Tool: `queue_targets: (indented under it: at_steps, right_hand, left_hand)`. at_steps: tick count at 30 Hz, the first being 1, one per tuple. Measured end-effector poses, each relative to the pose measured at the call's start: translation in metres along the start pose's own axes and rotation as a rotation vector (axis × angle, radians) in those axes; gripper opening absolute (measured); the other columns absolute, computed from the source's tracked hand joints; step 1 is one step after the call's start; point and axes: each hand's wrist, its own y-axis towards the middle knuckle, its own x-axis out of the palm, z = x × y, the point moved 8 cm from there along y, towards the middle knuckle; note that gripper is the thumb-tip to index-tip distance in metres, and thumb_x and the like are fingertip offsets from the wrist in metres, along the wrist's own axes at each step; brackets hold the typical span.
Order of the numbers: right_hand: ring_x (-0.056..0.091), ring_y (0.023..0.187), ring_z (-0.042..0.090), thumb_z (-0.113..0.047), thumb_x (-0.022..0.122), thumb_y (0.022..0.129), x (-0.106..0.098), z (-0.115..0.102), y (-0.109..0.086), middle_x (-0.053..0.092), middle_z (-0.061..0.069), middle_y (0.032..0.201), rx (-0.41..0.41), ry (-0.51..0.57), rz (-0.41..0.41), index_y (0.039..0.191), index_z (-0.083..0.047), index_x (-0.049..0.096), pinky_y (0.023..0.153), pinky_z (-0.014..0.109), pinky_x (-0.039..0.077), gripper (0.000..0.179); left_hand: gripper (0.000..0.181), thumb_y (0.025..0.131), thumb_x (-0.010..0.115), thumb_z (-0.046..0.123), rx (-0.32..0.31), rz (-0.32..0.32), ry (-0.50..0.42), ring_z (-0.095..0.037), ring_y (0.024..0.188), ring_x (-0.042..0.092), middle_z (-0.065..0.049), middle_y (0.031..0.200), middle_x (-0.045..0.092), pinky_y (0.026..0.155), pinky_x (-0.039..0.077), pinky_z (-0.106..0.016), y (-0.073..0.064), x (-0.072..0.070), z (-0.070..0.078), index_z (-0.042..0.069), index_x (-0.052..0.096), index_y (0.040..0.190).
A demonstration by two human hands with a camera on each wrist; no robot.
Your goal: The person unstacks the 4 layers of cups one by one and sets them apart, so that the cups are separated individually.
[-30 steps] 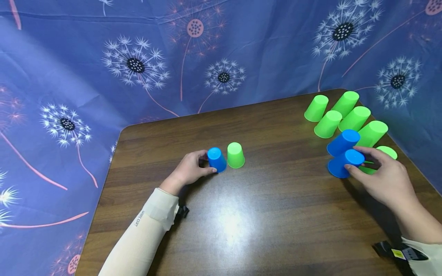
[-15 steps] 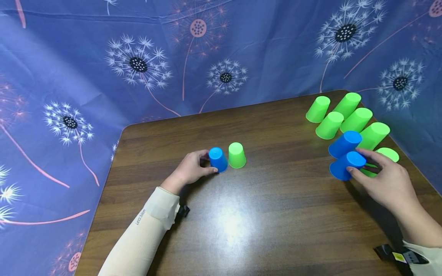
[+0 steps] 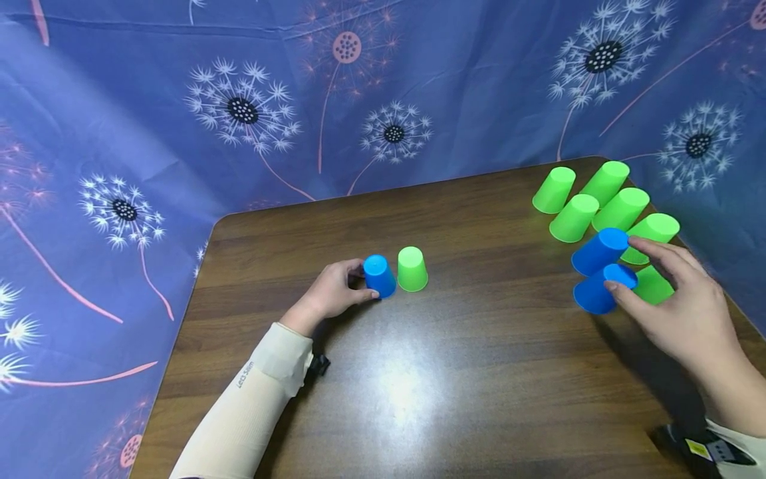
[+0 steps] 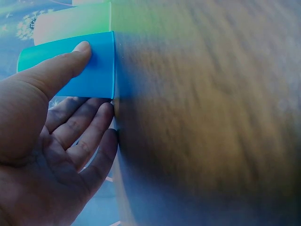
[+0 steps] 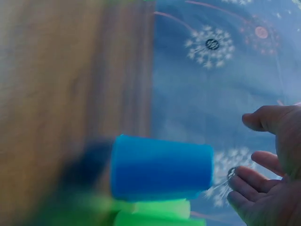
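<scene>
In the head view my left hand [image 3: 331,293] holds an upside-down blue cup [image 3: 380,277] standing on the table. The thumb lies on the cup's side in the left wrist view, and the other fingers are behind it. A green cup [image 3: 412,269] stands just to the right of it. Toward the right edge, my right hand [image 3: 688,299] is spread beside a second blue cup [image 3: 600,293]. The right wrist view shows a gap between its fingers and the near blue cup [image 5: 162,168]. Directly behind stands another blue cup [image 3: 600,251].
Several upside-down green cups [image 3: 573,218] stand in a group at the table's back right corner, close to the blue ones. One green cup [image 3: 653,285] is partly hidden by the right hand. A blue cloth [image 3: 479,86] with dandelions hangs behind the brown wooden table [image 3: 479,372].
My right hand has let go of the near blue cup, its fingers spreading and lifting off. The left hand stays on its blue cup. The head view has shifted slightly.
</scene>
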Motion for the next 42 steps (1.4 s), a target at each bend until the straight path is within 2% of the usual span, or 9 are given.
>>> queue_targets:
  at_steps: [1,7,8,15,21,23,32,38,42]
  right_hand:
    - [0.04,0.133,0.023,-0.014,0.081,0.079,0.0,-0.004,0.002,0.049,0.011,0.137,-0.001,0.012,-0.001,0.143,-0.024,0.048,0.104,0.015,0.022,0.073]
    - [0.039,0.133,0.021,-0.025,0.081,0.08,0.016,-0.035,0.017,0.048,-0.005,0.14,0.001,0.073,-0.097,0.142,-0.037,0.047,0.094,0.025,0.031,0.071]
    - [0.041,0.131,0.019,-0.025,0.081,0.08,0.02,-0.041,0.02,0.049,-0.006,0.139,-0.012,0.086,-0.114,0.141,-0.038,0.048,0.089,0.023,0.031,0.071]
    - [0.046,0.122,0.004,-0.026,0.083,0.077,0.06,-0.082,0.03,0.053,-0.009,0.134,-0.154,0.172,-0.201,0.139,-0.036,0.049,0.088,0.019,0.032,0.072]
    - [0.043,0.129,0.011,-0.029,0.081,0.079,0.097,-0.103,0.04,0.052,-0.009,0.136,-0.201,0.287,-0.326,0.14,-0.029,0.049,0.103,0.05,0.033,0.069]
    - [0.044,0.128,0.014,-0.029,0.081,0.079,0.108,-0.108,0.041,0.053,-0.008,0.135,-0.209,0.32,-0.354,0.14,-0.027,0.049,0.103,0.053,0.033,0.068]
    - [0.047,0.126,0.023,-0.026,0.08,0.081,0.146,-0.131,0.035,0.054,-0.001,0.135,-0.225,0.421,-0.465,0.138,-0.016,0.048,0.105,0.046,0.032,0.066]
    - [0.048,0.125,0.026,-0.021,0.08,0.081,0.162,-0.143,0.035,0.053,0.001,0.135,-0.243,0.435,-0.489,0.139,-0.013,0.047,0.106,0.042,0.032,0.067]
    - [0.051,0.122,0.027,-0.018,0.081,0.08,0.171,-0.153,0.038,0.055,0.002,0.133,-0.239,0.458,-0.508,0.137,-0.01,0.049,0.104,0.045,0.035,0.065]
  left_hand:
    - [0.048,0.078,0.081,0.036,0.003,0.002,0.004,-0.014,0.098,0.062,0.006,0.105,0.064,0.09,0.049,-0.038,0.0,0.0,0.0,0.018,0.062,0.118]
    - [0.046,0.078,0.081,0.035,0.014,0.007,0.007,-0.013,0.098,0.062,0.007,0.104,0.065,0.089,0.049,-0.037,0.0,0.0,-0.001,0.018,0.062,0.117]
    - [0.047,0.078,0.081,0.035,0.014,0.005,0.006,-0.013,0.098,0.062,0.007,0.104,0.065,0.089,0.049,-0.037,0.0,0.0,-0.001,0.018,0.062,0.118]
    - [0.048,0.078,0.082,0.034,0.011,-0.001,-0.001,-0.014,0.099,0.062,0.005,0.105,0.065,0.089,0.049,-0.036,0.0,0.001,-0.001,0.017,0.062,0.119]
    - [0.05,0.078,0.082,0.033,0.006,0.001,-0.009,-0.014,0.098,0.062,0.004,0.106,0.065,0.089,0.049,-0.036,0.0,0.0,0.0,0.017,0.061,0.121]
    - [0.051,0.078,0.082,0.033,0.008,0.003,-0.011,-0.014,0.099,0.062,0.004,0.106,0.065,0.09,0.049,-0.037,-0.001,0.0,0.0,0.016,0.061,0.121]
    - [0.052,0.078,0.082,0.032,0.004,-0.003,-0.01,-0.014,0.1,0.062,0.005,0.106,0.065,0.09,0.049,-0.035,-0.001,0.002,-0.002,0.015,0.061,0.122]
    - [0.051,0.078,0.082,0.034,0.003,0.0,-0.004,-0.012,0.099,0.062,0.005,0.106,0.065,0.089,0.049,-0.034,0.0,0.001,-0.003,0.016,0.061,0.121]
    - [0.05,0.078,0.082,0.034,0.003,-0.003,-0.001,-0.012,0.099,0.062,0.006,0.106,0.065,0.089,0.049,-0.034,0.001,0.0,-0.003,0.016,0.062,0.12]
